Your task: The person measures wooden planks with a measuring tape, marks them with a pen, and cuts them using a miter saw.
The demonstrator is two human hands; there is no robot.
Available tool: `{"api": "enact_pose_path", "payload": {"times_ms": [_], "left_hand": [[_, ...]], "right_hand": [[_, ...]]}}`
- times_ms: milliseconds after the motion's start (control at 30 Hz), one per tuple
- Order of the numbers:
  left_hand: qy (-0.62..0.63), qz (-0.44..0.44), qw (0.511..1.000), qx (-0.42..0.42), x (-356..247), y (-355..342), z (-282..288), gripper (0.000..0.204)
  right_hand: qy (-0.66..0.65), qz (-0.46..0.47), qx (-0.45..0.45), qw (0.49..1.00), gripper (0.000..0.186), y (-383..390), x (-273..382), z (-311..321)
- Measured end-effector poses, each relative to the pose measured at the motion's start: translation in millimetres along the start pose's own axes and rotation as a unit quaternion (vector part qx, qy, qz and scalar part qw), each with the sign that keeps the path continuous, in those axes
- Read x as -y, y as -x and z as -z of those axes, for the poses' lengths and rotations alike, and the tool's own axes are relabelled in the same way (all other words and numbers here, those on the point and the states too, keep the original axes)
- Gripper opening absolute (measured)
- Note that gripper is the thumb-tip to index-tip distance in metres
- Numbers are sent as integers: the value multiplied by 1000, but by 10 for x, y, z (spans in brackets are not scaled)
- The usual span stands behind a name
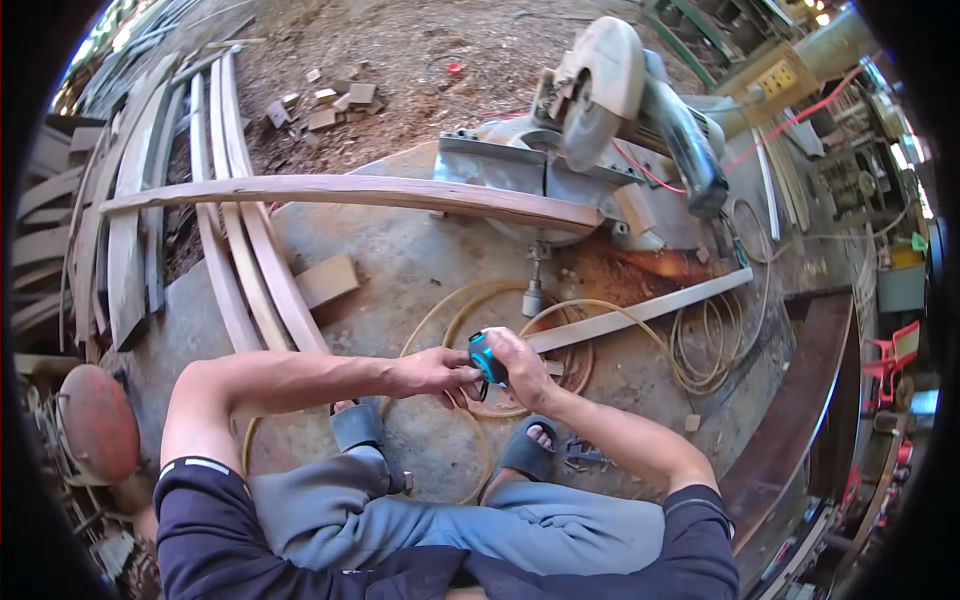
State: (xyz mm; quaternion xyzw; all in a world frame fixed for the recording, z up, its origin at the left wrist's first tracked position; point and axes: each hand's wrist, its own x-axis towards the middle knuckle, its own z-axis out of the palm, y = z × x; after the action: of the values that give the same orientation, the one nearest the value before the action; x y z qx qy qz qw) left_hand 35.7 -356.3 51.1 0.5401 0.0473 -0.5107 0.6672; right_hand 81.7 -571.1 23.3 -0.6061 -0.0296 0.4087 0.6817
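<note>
In front of my knees, my right hand point(522, 368) is wrapped round a compact teal and black tape measure point(485, 357). From the left, my left hand point(442, 376) meets it, thumb and forefinger pinched at its near side, other fingers curled below. A small dark loop hangs under the tape measure, partly hidden by the fingers. Beyond my hands, a long wooden board point(350, 190) lies across the base of a mitre saw point(600, 100), its right end beside the blade. A pale straight strip point(640, 312) rests on the floor just past my right hand.
Long boards point(225, 200) lie at the left, with a wood block point(328, 280) beside them. A yellowish hose point(470, 300) coils over the floor round my feet. Offcuts point(345, 105) are heaped behind. A brown metal beam point(790, 410) runs along the right, a rusty round thing point(97, 425) stands left.
</note>
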Motion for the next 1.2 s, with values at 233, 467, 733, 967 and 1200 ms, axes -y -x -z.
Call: {"api": "enact_pose_path", "payload": {"times_ms": [233, 467, 733, 967, 1200], "left_hand": [[156, 23, 982, -100, -62, -96, -30, 22], [179, -13, 982, -64, 252, -111, 51, 30], [133, 68, 982, -119, 107, -177, -45, 24], [-7, -117, 985, -124, 222, -1, 6, 45], [-17, -119, 988, -95, 317, -112, -101, 33]], "right_hand": [[364, 102, 39, 925, 51, 83, 281, 85], [230, -37, 57, 971, 69, 95, 346, 50], [364, -10, 109, 925, 59, 189, 361, 109], [-159, -199, 45, 966, 30, 84, 138, 49], [301, -156, 116, 934, 42, 318, 454, -41]]}}
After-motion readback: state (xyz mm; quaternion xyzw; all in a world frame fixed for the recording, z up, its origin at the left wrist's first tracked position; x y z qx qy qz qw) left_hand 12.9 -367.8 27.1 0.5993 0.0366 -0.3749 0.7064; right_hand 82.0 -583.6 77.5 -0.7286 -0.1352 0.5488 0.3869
